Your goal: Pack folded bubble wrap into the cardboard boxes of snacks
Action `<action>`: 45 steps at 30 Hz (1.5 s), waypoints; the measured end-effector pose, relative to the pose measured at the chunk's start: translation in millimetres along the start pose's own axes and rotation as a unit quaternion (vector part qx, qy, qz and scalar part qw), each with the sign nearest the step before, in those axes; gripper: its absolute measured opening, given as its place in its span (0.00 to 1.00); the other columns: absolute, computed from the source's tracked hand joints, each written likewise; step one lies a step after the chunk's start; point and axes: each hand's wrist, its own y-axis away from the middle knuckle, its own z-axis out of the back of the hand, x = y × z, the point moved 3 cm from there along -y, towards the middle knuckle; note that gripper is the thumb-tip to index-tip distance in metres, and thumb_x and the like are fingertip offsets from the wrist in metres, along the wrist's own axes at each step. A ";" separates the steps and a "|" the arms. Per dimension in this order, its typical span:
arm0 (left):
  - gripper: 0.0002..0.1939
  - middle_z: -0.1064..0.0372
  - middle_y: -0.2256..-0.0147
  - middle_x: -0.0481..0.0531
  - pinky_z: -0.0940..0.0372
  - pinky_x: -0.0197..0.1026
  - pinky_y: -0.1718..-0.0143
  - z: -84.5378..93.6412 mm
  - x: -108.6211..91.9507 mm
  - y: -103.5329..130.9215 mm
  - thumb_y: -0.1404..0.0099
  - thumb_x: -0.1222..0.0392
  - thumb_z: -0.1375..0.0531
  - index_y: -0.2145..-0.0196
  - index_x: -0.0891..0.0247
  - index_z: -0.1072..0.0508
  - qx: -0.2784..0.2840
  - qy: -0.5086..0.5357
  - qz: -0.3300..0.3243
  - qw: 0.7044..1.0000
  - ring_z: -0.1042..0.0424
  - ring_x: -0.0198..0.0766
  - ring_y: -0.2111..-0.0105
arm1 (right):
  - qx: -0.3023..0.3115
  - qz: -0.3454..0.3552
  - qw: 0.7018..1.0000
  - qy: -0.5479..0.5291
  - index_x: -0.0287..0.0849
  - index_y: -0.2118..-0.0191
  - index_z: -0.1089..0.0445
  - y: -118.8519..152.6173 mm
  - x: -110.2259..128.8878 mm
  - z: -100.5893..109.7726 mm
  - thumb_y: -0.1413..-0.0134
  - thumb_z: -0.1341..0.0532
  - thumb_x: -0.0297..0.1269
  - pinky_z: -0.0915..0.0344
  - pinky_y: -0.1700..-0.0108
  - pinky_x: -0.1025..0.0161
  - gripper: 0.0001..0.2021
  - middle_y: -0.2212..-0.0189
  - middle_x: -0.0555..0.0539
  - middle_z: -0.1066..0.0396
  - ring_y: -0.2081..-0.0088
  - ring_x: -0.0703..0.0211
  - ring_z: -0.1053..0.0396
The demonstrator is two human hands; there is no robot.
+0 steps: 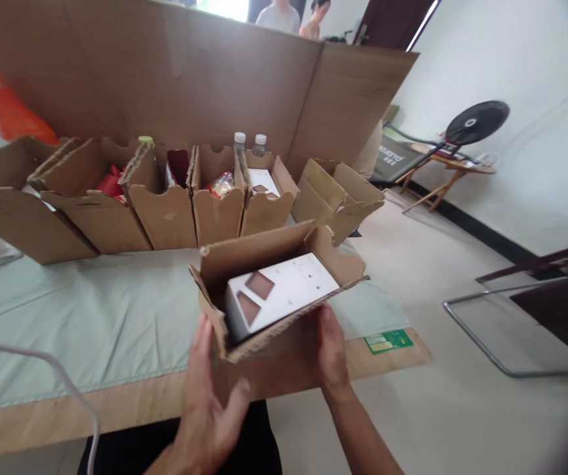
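An open cardboard box [284,356] is tilted above the table's front edge. Inside it lies a white box [284,287] with two brown diamond shapes on its end. My left hand [212,402] is against the cardboard box's left end, its thumb spread along the near side. My right hand [330,346] grips the near right side, with its fingertips hidden by the cardboard. Both hands hold the box between them.
Several cardboard bins [165,214] stand in a row behind, holding red and white packages. Two bottles [259,144] and a cardboard screen [189,79] are beyond. A cable [56,366] crosses the left. Two people [280,16] stand behind the screen.
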 end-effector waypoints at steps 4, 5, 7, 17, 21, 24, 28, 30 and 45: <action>0.23 0.29 0.48 0.57 0.33 0.54 0.41 36.5 20.8 -64.3 0.34 0.57 0.40 0.42 0.61 0.33 -0.087 0.027 0.067 0.994 0.29 0.51 0.44 | 0.098 -0.019 0.995 -0.025 0.48 0.34 0.35 25.5 -3.6 -46.8 0.35 0.38 0.51 0.41 0.31 0.44 0.28 0.35 0.43 0.33 0.34 0.45 0.37; 0.21 0.28 0.52 0.55 0.31 0.52 0.45 43.7 26.5 -74.9 0.35 0.56 0.39 0.45 0.60 0.31 -0.094 0.032 0.076 0.992 0.28 0.50 0.47 | 0.123 -0.027 0.992 -0.015 0.49 0.33 0.36 28.0 -3.2 -52.5 0.37 0.36 0.50 0.39 0.32 0.44 0.30 0.34 0.42 0.33 0.34 0.44 0.36; 0.20 0.28 0.54 0.53 0.30 0.48 0.49 53.1 37.7 -85.1 0.37 0.57 0.38 0.48 0.60 0.30 -0.098 0.038 0.088 0.990 0.27 0.48 0.49 | 0.141 -0.033 0.989 0.032 0.48 0.35 0.33 25.6 3.5 -50.6 0.41 0.33 0.51 0.35 0.36 0.43 0.30 0.37 0.41 0.30 0.38 0.42 0.31; 0.29 0.31 0.44 0.60 0.29 0.49 0.53 46.2 65.5 -69.2 0.39 0.58 0.40 0.40 0.63 0.34 -0.095 0.039 0.151 0.983 0.27 0.50 0.51 | 0.379 0.408 0.771 0.309 0.51 0.34 0.32 -45.3 212.3 -91.1 0.46 0.31 0.58 0.40 0.34 0.40 0.37 0.37 0.42 0.30 0.34 0.34 0.37; 0.33 0.32 0.41 0.59 0.33 0.57 0.42 45.1 68.3 -69.8 0.38 0.60 0.40 0.35 0.60 0.39 -0.090 0.068 0.123 0.986 0.33 0.55 0.40 | 0.580 0.420 0.601 0.355 0.45 0.37 0.29 -51.2 224.2 -181.9 0.56 0.24 0.55 0.43 0.33 0.41 0.41 0.40 0.40 0.27 0.35 0.35 0.37; 0.34 0.34 0.39 0.60 0.34 0.59 0.40 42.5 72.5 -68.3 0.37 0.61 0.40 0.34 0.58 0.41 -0.091 0.087 0.110 0.986 0.34 0.56 0.39 | 0.640 0.410 0.539 0.362 0.40 0.42 0.26 -53.2 207.7 -215.9 0.55 0.25 0.53 0.42 0.34 0.44 0.36 0.44 0.39 0.25 0.36 0.38 0.35; 0.32 0.33 0.41 0.60 0.34 0.58 0.40 41.2 75.2 -68.6 0.36 0.62 0.40 0.35 0.59 0.40 -0.079 0.090 0.096 0.988 0.33 0.55 0.39 | 0.634 0.389 0.538 0.396 0.39 0.50 0.23 -58.0 196.5 -223.8 0.50 0.26 0.49 0.37 0.39 0.45 0.25 0.50 0.39 0.22 0.43 0.40 0.30; 0.31 0.32 0.41 0.60 0.34 0.58 0.40 42.3 74.8 -69.8 0.36 0.61 0.40 0.36 0.59 0.38 -0.069 0.089 0.095 0.989 0.33 0.55 0.39 | 0.623 0.394 0.547 0.398 0.39 0.51 0.23 -59.9 201.7 -218.8 0.50 0.27 0.50 0.36 0.40 0.45 0.25 0.50 0.39 0.23 0.44 0.40 0.30; 0.39 0.50 0.29 0.61 0.45 0.65 0.32 31.2 59.2 -32.6 0.33 0.60 0.42 0.29 0.55 0.52 -0.096 0.076 0.146 0.982 0.41 0.56 0.33 | 0.092 0.008 0.995 -0.031 0.46 0.47 0.24 -39.1 51.4 -57.2 0.39 0.39 0.58 0.38 0.37 0.40 0.24 0.44 0.41 0.24 0.39 0.41 0.32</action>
